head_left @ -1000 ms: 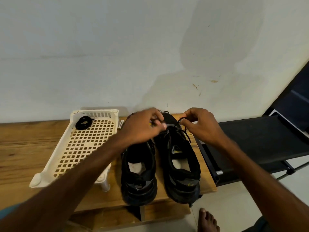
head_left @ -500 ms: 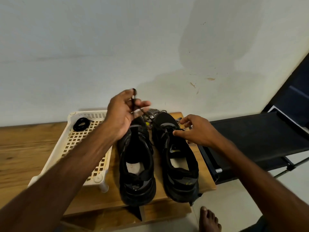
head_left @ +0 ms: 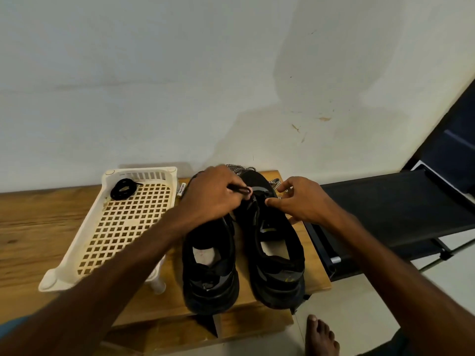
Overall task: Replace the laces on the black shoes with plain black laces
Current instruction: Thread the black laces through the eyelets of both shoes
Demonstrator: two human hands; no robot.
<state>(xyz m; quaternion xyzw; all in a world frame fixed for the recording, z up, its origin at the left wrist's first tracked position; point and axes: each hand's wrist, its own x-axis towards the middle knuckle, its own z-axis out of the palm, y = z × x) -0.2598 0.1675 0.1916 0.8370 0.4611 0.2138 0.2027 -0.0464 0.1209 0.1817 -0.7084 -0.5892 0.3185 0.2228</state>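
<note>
Two black shoes stand side by side on a wooden table (head_left: 38, 227), toes towards a white wall: the left shoe (head_left: 209, 268) and, just beside it, the right shoe (head_left: 279, 255). The left hand (head_left: 213, 199) hovers over the front of the shoes and pinches the tip of a plain black lace (head_left: 237, 188) between thumb and fingers. The right hand (head_left: 300, 201) is at the right shoe's front, fingers loosely bent and spread, thumb tip touching the upper; whether it holds a lace cannot be told. Black-and-white patterned laces (head_left: 237, 167) lie bunched behind the toes. To the left, a cream perforated plastic basket (head_left: 84, 253) sits on the table with a coiled black lace (head_left: 124, 188) in its far corner. A small white cylinder (head_left: 181, 190) lies between basket and shoes. A black rack (head_left: 385, 209) stands to the right, and a bare foot (head_left: 321, 335) rests on the pale floor below.
</note>
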